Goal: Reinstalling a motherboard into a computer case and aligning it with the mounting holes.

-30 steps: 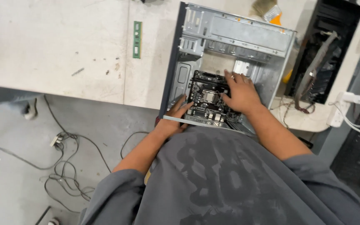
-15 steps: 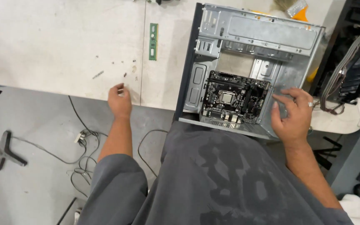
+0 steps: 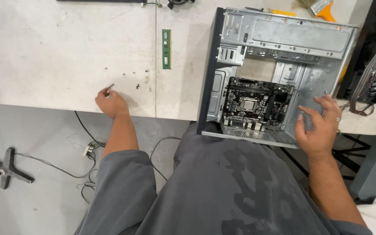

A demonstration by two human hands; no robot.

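Compared with half a second ago, the left hand (image 3: 111, 103) has reached further onto the bench (image 3: 57, 56), well to the left of the open computer case (image 3: 283, 48), and its fingers (image 3: 105, 92) are now pinched together at a small screw (image 3: 111, 86) that lies on the white surface. It seems the fingers are closed on this screw (it is very small, so I cannot say if it is already lifted or only touched). A few more dark screws (image 3: 141, 83) lie scattered just to the right of the hand, between it and the case.

One second ago both hands were inside the case, on the motherboard (image 3: 257, 103). Now the motherboard lies free on the floor of the case, with nothing covering it, and this suggests that the board is placed and the work goes over to fastening it.

The right hand (image 3: 320, 126) has stayed at the right lower edge of the case, a little nearer to the wall than before. Its fingers are spread open and hold nothing; they hover beside the metal wall, just right of the motherboard.

A green memory stick (image 3: 166, 48) lies on the bench left of the case, untouched. Behind the case, a screwdriver (image 3: 270, 11) with a yellow handle is seen.
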